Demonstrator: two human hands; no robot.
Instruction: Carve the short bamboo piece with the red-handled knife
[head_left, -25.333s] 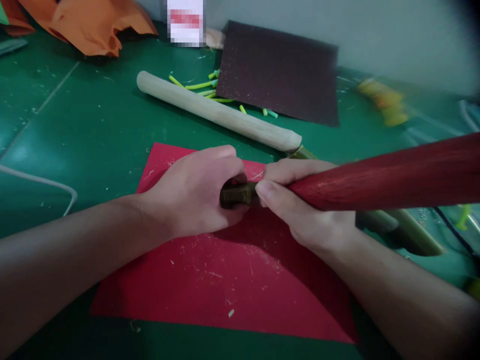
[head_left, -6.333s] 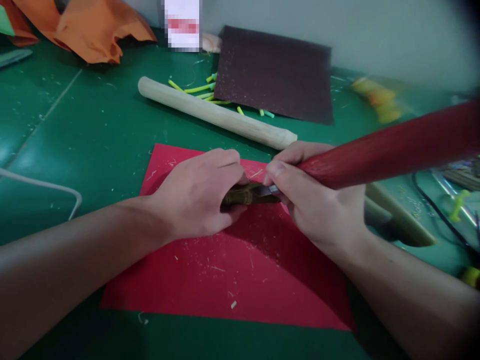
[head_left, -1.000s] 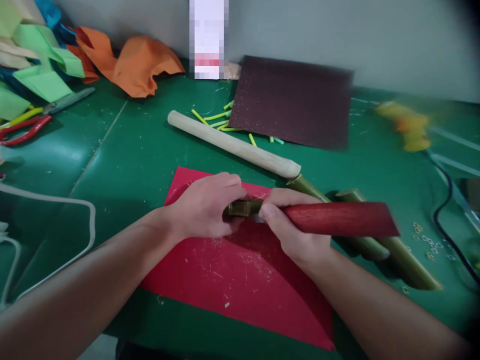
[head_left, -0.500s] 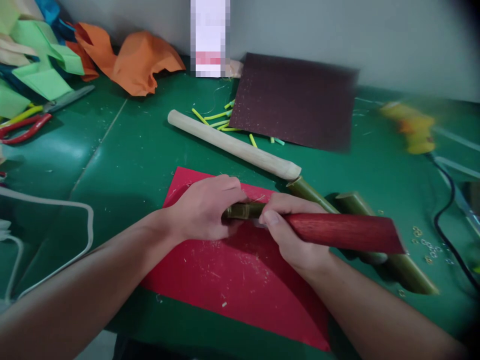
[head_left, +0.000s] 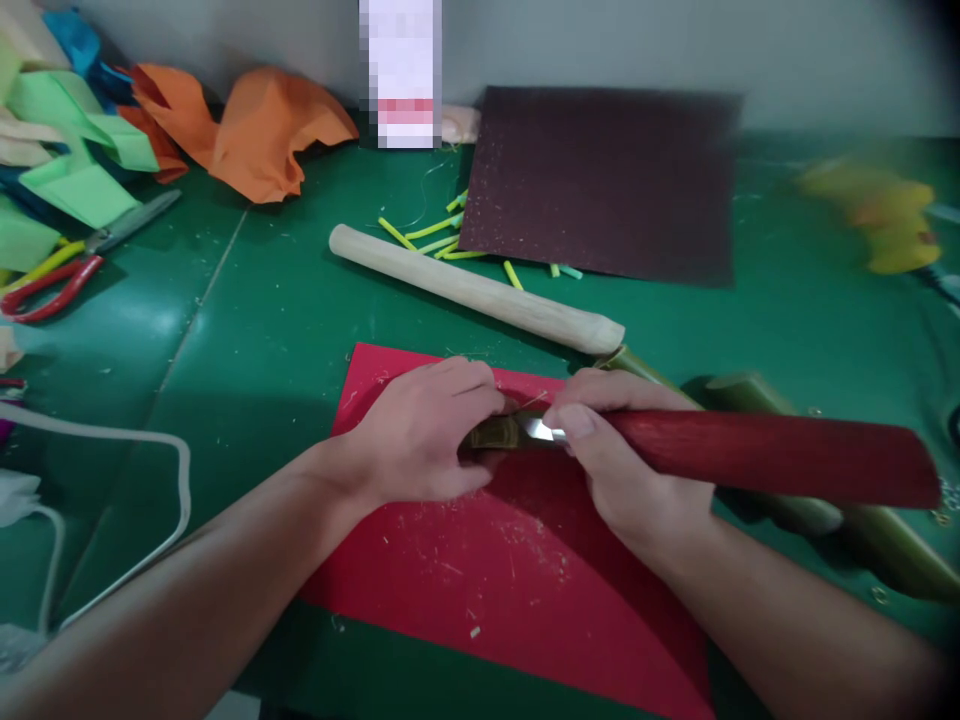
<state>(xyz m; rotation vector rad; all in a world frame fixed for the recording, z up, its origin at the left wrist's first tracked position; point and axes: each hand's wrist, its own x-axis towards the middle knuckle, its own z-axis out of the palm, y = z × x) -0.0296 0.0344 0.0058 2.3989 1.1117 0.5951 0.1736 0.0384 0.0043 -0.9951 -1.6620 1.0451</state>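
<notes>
My left hand (head_left: 427, 430) is closed around a short dark-green bamboo piece (head_left: 493, 433) above a red sheet (head_left: 450, 575), hiding its left end. My right hand (head_left: 619, 455) grips a carving knife by its thick red wooden handle (head_left: 780, 455), which sticks out to the right. The knife's short bright blade (head_left: 546, 432) lies against the bamboo piece close to my left fingers. Pale shavings and specks are scattered over the red sheet.
A pale peeled stick (head_left: 465, 290) lies behind my hands. Green bamboo lengths (head_left: 892, 555) lie at right, near small rings. At the back are a dark sheet (head_left: 600, 185) and a blurred yellow tool (head_left: 892, 220). Scissors (head_left: 56, 285) and a white cable (head_left: 180, 470) are at left.
The knife's handle reaches farther to the right and more of the blade shows. My right hand has shifted slightly right, and the view has moved a little.
</notes>
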